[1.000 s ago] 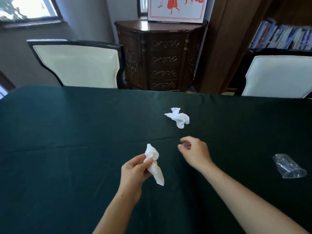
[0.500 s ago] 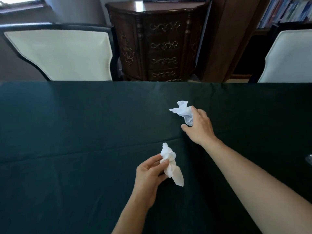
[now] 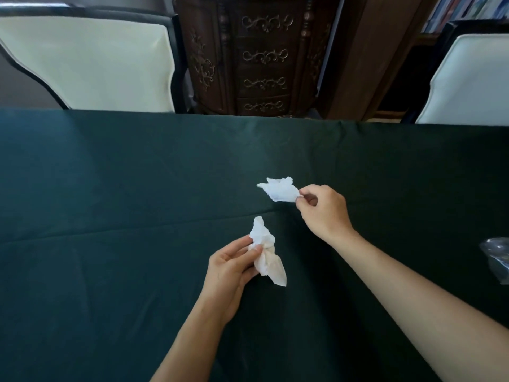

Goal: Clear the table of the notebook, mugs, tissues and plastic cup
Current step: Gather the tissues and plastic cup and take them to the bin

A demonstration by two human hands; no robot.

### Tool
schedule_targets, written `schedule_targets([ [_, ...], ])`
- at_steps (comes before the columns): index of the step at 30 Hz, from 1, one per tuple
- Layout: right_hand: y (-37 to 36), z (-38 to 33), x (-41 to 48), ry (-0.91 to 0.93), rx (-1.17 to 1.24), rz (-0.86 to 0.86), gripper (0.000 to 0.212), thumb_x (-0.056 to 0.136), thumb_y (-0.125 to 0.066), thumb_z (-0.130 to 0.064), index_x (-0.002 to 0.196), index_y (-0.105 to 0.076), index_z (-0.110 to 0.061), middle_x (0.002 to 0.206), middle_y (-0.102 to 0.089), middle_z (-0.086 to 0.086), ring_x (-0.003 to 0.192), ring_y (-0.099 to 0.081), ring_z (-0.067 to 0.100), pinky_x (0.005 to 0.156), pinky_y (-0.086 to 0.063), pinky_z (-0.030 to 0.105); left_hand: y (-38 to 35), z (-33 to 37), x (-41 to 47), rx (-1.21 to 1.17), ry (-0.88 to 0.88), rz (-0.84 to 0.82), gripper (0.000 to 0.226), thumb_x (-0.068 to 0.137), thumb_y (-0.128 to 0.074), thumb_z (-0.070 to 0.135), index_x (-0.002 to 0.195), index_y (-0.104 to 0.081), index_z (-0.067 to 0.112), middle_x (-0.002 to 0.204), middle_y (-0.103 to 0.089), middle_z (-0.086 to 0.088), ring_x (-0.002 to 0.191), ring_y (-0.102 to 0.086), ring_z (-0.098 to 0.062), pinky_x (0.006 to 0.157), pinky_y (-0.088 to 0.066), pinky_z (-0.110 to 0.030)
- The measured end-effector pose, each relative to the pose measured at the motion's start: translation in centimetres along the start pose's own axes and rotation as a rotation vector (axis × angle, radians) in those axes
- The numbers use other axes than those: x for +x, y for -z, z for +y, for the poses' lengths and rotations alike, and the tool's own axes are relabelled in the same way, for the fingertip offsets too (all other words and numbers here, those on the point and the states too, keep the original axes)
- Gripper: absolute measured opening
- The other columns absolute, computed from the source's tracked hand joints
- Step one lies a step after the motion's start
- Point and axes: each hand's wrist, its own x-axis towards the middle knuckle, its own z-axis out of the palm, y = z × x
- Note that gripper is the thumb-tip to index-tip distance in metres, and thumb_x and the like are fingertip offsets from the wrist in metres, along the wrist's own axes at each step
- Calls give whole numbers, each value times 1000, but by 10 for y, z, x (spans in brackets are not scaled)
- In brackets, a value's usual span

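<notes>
My left hand (image 3: 230, 268) grips a crumpled white tissue (image 3: 265, 256) above the middle of the dark green table (image 3: 110, 188). My right hand (image 3: 323, 209) pinches the right corner of a second crumpled tissue (image 3: 279, 189), which is held just above the cloth, a little farther away. A clear plastic cup (image 3: 497, 257) lies on its side at the right edge of the view, partly cut off. No notebook or mugs are in sight.
Two cream-backed chairs stand at the table's far side, one at the left (image 3: 88, 62) and one at the right (image 3: 468, 81). Between them, behind the table, is a dark carved wooden cabinet (image 3: 261, 56). Books on a shelf (image 3: 468, 9) show at the top right.
My right hand reached forward to the far tissue, pinched it and lifted it off the cloth. My left hand kept holding its tissue. The view tilted down.
</notes>
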Motion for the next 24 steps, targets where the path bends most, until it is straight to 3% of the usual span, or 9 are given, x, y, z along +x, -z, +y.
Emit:
schedule_targets([
  [2, 11, 3, -18, 3, 7, -58, 10, 91, -66, -19, 92, -76, -21, 93, -68, -4, 82, -65, 13, 81, -51, 28, -5, 1, -3, 9, -40, 50, 27, 96, -71, 6, 122, -75, 7, 110, -82, -17, 101, -80, -28, 77, -64, -30],
  [6, 40, 5, -57, 83, -10, -245, 11, 89, -66, -23, 86, -76, -26, 77, -74, -9, 74, -68, 9, 71, -55, 28, -26, 9, -10, 83, -237, 108, 25, 96, -71, 4, 115, -79, 19, 107, -83, -10, 99, -80, -25, 79, -65, -31],
  [10, 64, 5, -91, 167, 41, -378, 11, 88, -65, -21, 84, -76, -23, 77, -73, -5, 72, -66, 14, 73, -56, 37, -62, 11, -20, 317, -351, 62, 36, 93, -67, 0, 104, -83, 30, 96, -85, 1, 91, -80, -12, 73, -60, -19],
  [12, 77, 7, -102, 184, 121, -346, 12, 89, -66, -18, 86, -77, -23, 79, -72, -3, 73, -66, 15, 73, -57, 36, -77, 5, -27, 389, -293, 13, 33, 92, -68, 2, 104, -84, 28, 92, -85, -1, 89, -79, -14, 74, -60, -19],
  [16, 102, 23, -115, 111, 284, -197, 13, 92, -70, -18, 98, -80, -24, 95, -75, -11, 89, -71, 8, 81, -57, 25, -101, -17, -41, 342, -121, -197, 30, 100, -59, 5, 114, -81, 19, 114, -82, -9, 111, -76, -28, 95, -62, -39],
  [20, 124, 48, -132, 71, 270, -75, 14, 89, -74, -18, 100, -82, -21, 113, -69, -10, 105, -66, 4, 90, -54, 23, -130, -36, -48, 206, 12, -316, 30, 108, -52, 21, 126, -75, 14, 125, -78, -14, 118, -74, -29, 96, -61, -38],
  [24, 150, 76, -150, 53, 292, -6, 14, 89, -77, -15, 100, -83, -20, 111, -73, -8, 98, -70, 6, 86, -58, 25, -169, -57, -56, 230, 40, -394, 31, 105, -59, 32, 126, -76, 15, 125, -77, -15, 118, -73, -29, 100, -60, -40],
])
